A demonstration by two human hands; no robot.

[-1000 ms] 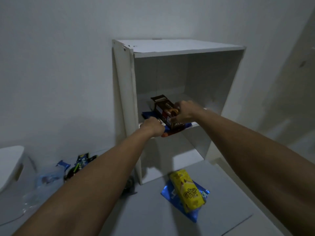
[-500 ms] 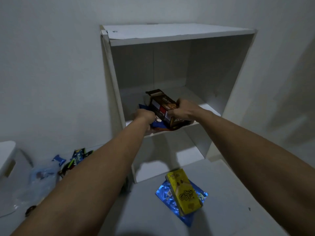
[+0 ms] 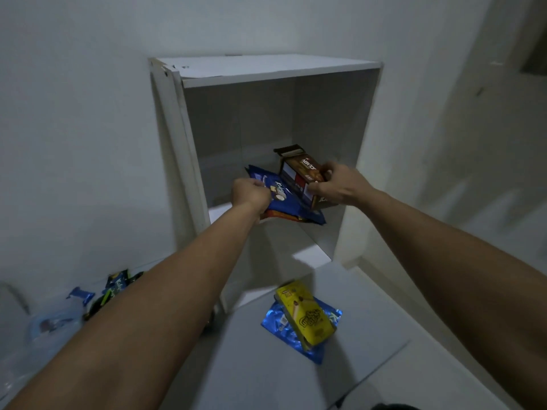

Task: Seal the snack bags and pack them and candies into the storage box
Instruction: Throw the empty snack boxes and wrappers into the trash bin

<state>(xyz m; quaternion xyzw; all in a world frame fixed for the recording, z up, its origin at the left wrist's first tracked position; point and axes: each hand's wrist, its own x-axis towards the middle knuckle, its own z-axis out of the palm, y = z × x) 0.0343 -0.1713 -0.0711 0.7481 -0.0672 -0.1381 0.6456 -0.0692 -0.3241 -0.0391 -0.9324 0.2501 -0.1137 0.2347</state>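
Note:
A white open-fronted storage box (image 3: pixel 177 137) stands against the wall, with a shelf halfway up. On that shelf my right hand (image 3: pixel 337 184) grips a brown snack box (image 3: pixel 299 170) with its top flap open, held upright. My left hand (image 3: pixel 250 193) grips the edge of a blue snack bag (image 3: pixel 284 199), which lies tilted on the shelf over an orange pack (image 3: pixel 275 215). On the floor in front lies a yellow snack box (image 3: pixel 306 313) on top of a blue foil bag (image 3: pixel 284 332).
At the lower left, on the floor, sit a clear plastic bag (image 3: pixel 53 324), a small blue wrapper (image 3: pixel 80 295) and several dark candy packs (image 3: pixel 118 284). White walls close in behind and to the right. The box's lower compartment (image 3: pixel 281 255) is open.
The view has tilted down and the shelf now sits lower in frame. My left hand has pulled the blue bag up into sight; my right hand keeps its hold on the brown box.

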